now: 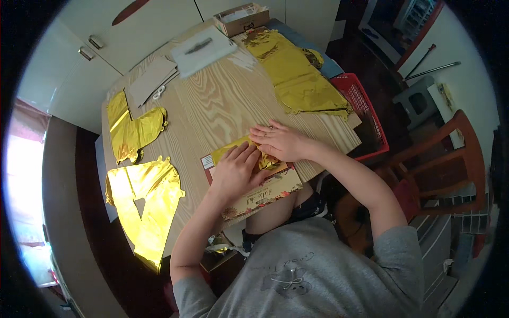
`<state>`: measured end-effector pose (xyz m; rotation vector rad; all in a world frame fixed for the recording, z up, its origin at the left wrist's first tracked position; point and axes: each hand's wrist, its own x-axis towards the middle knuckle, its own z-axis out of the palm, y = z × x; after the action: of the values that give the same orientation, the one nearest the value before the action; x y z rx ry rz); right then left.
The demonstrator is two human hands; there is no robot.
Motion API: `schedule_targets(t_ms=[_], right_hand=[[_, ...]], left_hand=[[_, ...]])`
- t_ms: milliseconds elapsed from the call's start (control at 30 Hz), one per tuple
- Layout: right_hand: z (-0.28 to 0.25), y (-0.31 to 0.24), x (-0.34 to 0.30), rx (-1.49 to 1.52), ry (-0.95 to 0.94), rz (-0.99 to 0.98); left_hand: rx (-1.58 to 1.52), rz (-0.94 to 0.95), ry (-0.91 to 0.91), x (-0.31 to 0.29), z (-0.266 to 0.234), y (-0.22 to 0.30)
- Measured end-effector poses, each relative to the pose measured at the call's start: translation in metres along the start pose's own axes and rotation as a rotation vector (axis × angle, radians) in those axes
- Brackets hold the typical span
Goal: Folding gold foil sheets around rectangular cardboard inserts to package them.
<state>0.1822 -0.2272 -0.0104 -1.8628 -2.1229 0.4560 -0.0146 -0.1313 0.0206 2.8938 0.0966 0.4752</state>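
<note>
Near the table's front edge lies a cream printed card or flat package (268,197) with a leaf and flower border. On it is a piece of gold foil (219,154), apparently a folded foil balloon, mostly covered by my hands. My left hand (236,170) lies flat over the foil with its fingers stretched forward. Beside it, my right hand (281,143) presses on the foil's far right part, palm down and fingers extended toward the left. The fingertips of the two hands come close together. Neither hand grips anything that I can see.
Flat gold foil balloons lie at the left: an angular one (121,129) and one with a hole (167,193). A larger balloon (302,79) lies far right. White scissors (158,93), grey cards (151,80), a white board (203,52), a box (242,20), a red basket (366,100) and a chair (450,151) surround the workspace.
</note>
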Motion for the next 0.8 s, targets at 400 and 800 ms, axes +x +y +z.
schedule_targets(t_ms=[400, 800], right_hand=[[-0.002, 0.001, 0.003, 0.057, -0.054, 0.032], [-0.004, 0.0, 0.006, 0.053, -0.099, 0.027]], left_hand=[[0.219, 0.123, 0.138, -0.006, 0.021, -0.004], [0.054, -0.025, 0.084, -0.009, 0.006, 0.001]])
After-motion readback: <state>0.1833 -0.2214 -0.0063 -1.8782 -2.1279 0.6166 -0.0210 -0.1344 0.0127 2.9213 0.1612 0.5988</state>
